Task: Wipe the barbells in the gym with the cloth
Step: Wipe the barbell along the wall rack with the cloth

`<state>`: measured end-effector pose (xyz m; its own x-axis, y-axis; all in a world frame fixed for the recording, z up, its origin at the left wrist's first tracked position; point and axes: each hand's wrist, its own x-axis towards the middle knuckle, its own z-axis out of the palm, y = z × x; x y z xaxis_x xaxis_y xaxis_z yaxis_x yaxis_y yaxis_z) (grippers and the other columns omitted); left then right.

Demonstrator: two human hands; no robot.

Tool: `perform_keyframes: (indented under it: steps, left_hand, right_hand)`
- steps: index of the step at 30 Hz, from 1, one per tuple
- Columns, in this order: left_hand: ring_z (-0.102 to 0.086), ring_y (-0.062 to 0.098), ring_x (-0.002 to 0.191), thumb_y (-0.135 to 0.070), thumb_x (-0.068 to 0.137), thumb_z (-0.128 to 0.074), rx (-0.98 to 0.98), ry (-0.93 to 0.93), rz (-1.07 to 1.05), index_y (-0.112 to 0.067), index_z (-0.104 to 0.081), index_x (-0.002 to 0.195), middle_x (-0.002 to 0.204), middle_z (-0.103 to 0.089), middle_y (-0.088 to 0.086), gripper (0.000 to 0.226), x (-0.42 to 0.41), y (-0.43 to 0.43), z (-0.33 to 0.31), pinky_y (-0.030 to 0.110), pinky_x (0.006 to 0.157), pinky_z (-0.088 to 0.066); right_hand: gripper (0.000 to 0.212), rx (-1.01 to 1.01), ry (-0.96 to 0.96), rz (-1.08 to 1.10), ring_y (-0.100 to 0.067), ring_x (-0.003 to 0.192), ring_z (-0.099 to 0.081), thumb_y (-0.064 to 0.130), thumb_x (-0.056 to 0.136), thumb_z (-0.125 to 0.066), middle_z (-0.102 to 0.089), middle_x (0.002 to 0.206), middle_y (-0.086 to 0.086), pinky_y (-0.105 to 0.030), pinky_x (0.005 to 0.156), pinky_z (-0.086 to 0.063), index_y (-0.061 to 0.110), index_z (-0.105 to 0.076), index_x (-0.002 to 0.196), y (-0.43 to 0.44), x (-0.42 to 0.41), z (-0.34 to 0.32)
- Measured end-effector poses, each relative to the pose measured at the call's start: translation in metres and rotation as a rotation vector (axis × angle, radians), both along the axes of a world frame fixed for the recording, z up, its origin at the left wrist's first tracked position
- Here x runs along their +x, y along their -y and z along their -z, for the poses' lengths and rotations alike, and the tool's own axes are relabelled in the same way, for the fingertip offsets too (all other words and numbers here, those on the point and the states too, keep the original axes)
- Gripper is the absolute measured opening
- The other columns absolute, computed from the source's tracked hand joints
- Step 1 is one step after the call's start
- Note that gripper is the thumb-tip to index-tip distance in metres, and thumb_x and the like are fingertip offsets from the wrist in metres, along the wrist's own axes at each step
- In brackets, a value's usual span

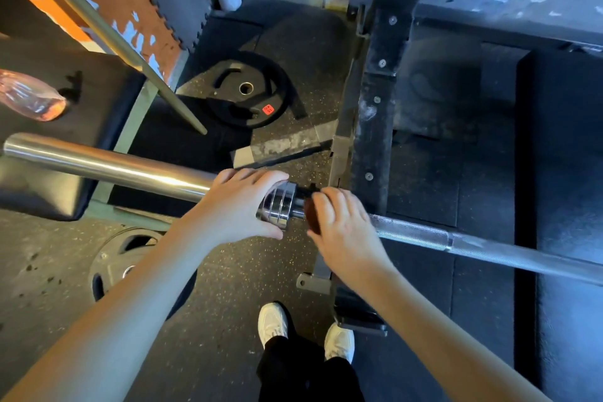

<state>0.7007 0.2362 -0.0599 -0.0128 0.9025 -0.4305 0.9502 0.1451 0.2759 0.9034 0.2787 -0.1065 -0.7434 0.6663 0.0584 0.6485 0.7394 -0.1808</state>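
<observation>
Gripping heavy barbell (114,163) at its collar with left hand (239,206). Clamping soft cloth (312,217) round the shaft with right hand (344,227).

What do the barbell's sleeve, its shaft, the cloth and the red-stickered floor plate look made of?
Sleeve: apparently polished chromed steel, by its mirror glare. Shaft: duller steel, finely knurled. Cloth: dark fabric, mostly hidden. Plate: matte black, probably rubber-coated.

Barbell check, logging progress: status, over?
Left hand grips barbell at the collar. Right hand holds brown cloth on the shaft. Rack frame close beside.
</observation>
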Motion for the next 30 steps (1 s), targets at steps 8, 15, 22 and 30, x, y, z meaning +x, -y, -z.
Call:
perform_keyframes:
  steps: [8, 15, 22, 30]
  left_hand:
    - [-0.027, 0.01, 0.138, -0.06, 0.073, -0.071, 0.029, 0.03, -0.02, -0.034, -0.024, 0.148, 0.148, -0.036, -0.013, 0.092, 0.0, 0.004, 0.002, 0.034, 0.115, -0.01]
    - [-0.028, 0.012, 0.137, -0.06, 0.07, -0.074, 0.085, 0.032, -0.041, -0.034, -0.026, 0.147, 0.146, -0.04, -0.012, 0.094, 0.0, 0.007, 0.006, 0.035, 0.115, -0.012]
    - [-0.026, 0.012, 0.137, -0.059, 0.071, -0.073, 0.046, 0.028, -0.05, -0.035, -0.024, 0.147, 0.147, -0.037, -0.012, 0.093, 0.002, 0.006, 0.001, 0.033, 0.115, -0.01]
    - [-0.029, 0.013, 0.136, -0.059, 0.072, -0.073, 0.086, 0.022, -0.048, -0.034, -0.024, 0.148, 0.147, -0.037, -0.011, 0.093, 0.004, 0.009, 0.003, 0.032, 0.114, -0.01]
  right_hand:
    - [0.053, 0.051, -0.018, -0.038, -0.03, 0.101, -0.068, 0.038, 0.073, -0.07, -0.068, 0.11, -0.014, -0.047, 0.103, -0.038, 0.003, -0.064, 0.112, -0.017, 0.046, -0.014]
    - [0.056, -0.063, -0.013, 0.0, -0.033, 0.102, -0.067, 0.031, 0.07, -0.079, -0.066, 0.112, -0.018, -0.044, 0.094, -0.051, 0.0, -0.062, 0.114, 0.0, -0.006, -0.005]
    - [0.051, -0.077, -0.028, -0.035, -0.029, 0.102, -0.066, 0.042, 0.081, -0.068, -0.065, 0.114, -0.012, -0.047, 0.094, -0.051, 0.008, -0.058, 0.117, -0.016, 0.041, -0.016]
    - [0.093, -0.19, 0.185, -0.164, -0.036, 0.128, -0.051, 0.045, 0.074, -0.08, -0.045, 0.146, -0.017, -0.038, 0.102, -0.028, 0.009, -0.031, 0.146, -0.021, 0.057, -0.028]
